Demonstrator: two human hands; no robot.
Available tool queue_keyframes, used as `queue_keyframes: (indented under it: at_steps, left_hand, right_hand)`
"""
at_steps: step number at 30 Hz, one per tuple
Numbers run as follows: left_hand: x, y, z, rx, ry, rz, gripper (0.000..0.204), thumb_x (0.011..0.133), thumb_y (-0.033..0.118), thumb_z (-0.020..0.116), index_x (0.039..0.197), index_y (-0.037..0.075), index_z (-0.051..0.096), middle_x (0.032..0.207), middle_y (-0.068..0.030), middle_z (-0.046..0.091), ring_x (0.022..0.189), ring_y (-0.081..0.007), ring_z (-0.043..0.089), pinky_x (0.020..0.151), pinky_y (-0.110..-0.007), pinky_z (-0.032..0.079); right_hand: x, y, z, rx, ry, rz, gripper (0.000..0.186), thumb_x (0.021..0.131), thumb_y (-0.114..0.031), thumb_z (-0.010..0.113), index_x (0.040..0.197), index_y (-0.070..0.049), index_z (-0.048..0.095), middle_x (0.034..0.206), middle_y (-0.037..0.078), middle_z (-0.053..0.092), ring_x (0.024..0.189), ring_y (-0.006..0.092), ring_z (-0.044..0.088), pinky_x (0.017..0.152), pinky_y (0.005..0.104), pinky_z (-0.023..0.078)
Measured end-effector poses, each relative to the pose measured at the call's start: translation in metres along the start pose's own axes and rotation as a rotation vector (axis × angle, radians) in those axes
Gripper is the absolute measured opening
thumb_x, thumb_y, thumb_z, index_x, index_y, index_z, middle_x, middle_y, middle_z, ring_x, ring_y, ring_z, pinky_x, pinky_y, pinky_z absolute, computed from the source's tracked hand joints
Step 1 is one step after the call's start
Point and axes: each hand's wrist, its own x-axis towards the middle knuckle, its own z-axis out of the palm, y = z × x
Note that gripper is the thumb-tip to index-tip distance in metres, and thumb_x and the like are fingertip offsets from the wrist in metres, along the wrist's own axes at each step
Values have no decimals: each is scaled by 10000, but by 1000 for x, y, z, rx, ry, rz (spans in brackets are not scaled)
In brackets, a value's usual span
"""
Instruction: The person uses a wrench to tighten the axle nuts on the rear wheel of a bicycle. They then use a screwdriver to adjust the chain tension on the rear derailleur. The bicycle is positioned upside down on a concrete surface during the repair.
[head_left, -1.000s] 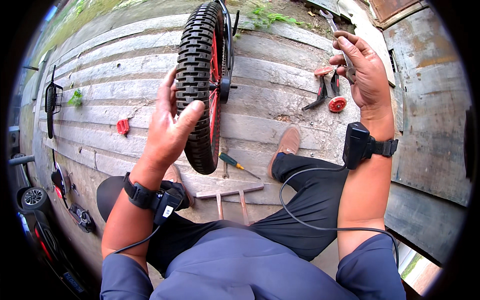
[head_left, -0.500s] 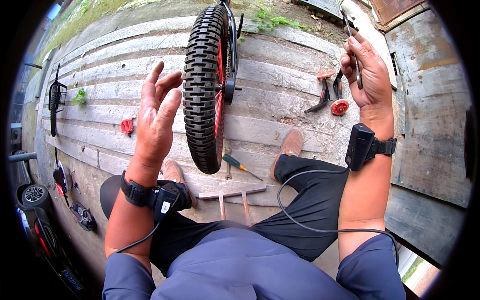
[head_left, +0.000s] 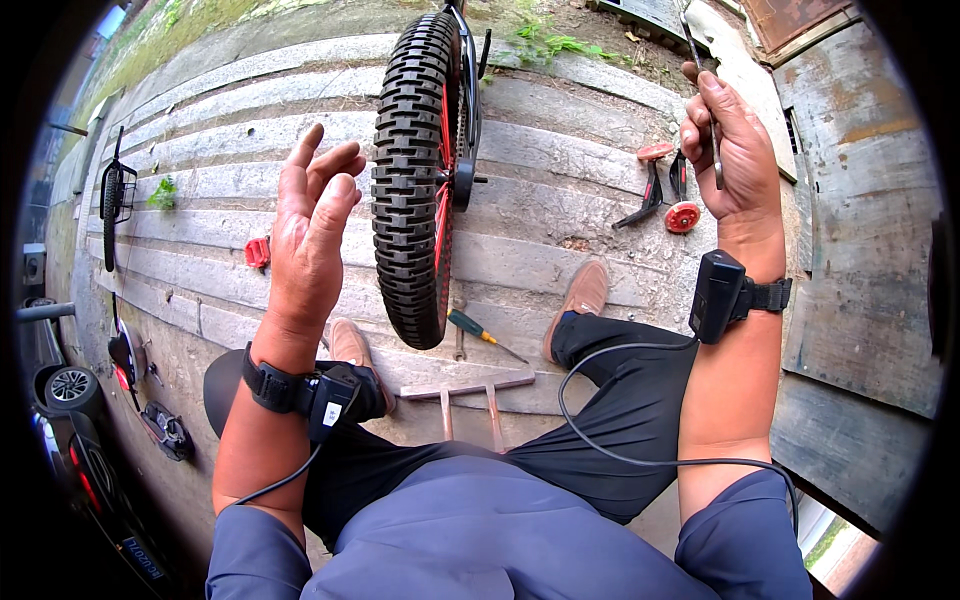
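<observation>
One knobby tyre [head_left: 412,180], left hand [head_left: 312,235] spread open beside it, right hand [head_left: 733,150] clenched around one thin tool [head_left: 703,85].

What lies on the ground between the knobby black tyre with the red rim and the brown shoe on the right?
In the head view, a green-handled screwdriver lies on the concrete between the tyre and the shoe.

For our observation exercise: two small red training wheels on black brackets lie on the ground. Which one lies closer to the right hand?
The upper training wheel, seen edge-on, lies just left of the right hand. The other training wheel shows its round face and lies lower, below that hand.
</observation>
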Motion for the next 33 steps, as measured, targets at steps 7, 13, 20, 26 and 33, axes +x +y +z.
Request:
queue_keyframes:
  at_steps: [7,13,20,26,33]
  left_hand:
    - [0,0,-2,-84,12,-23,698,995,306,559,1519,-24,237,1373,-206,517,1223,-241,547,973,-337,453]
    - [-1,2,0,-64,11,-26,696,1005,320,547,1519,-25,230,1377,-226,503,1182,-245,578,920,-331,490]
    - [-2,2,0,-60,-6,-22,670,1012,289,540,1521,-19,233,1368,-218,510,1132,-224,602,881,-302,510]
    - [-3,-2,2,-76,-24,-39,635,1013,244,535,1520,-10,250,1353,-182,537,1086,-174,594,862,-284,500]
    - [-4,-5,3,41,-46,-33,696,1010,385,512,1540,21,246,1372,-130,523,1027,-103,575,895,-253,468]
  right_hand:
    - [4,8,2,-12,67,-35,241,985,-222,622,1146,-50,568,871,59,667,667,120,629,551,232,493]
    - [6,12,0,32,73,-49,259,983,-189,615,1185,-37,559,892,83,675,692,144,647,584,235,497]
    - [6,11,5,2,108,-44,280,996,-233,602,1204,-47,581,884,75,672,680,141,641,587,245,497]
    - [4,9,6,38,87,-24,316,1026,-293,550,1207,-47,632,875,55,664,675,125,620,597,248,491]
    - [6,9,3,55,108,0,290,1017,-277,567,1179,-53,655,837,29,644,666,108,612,584,232,482]
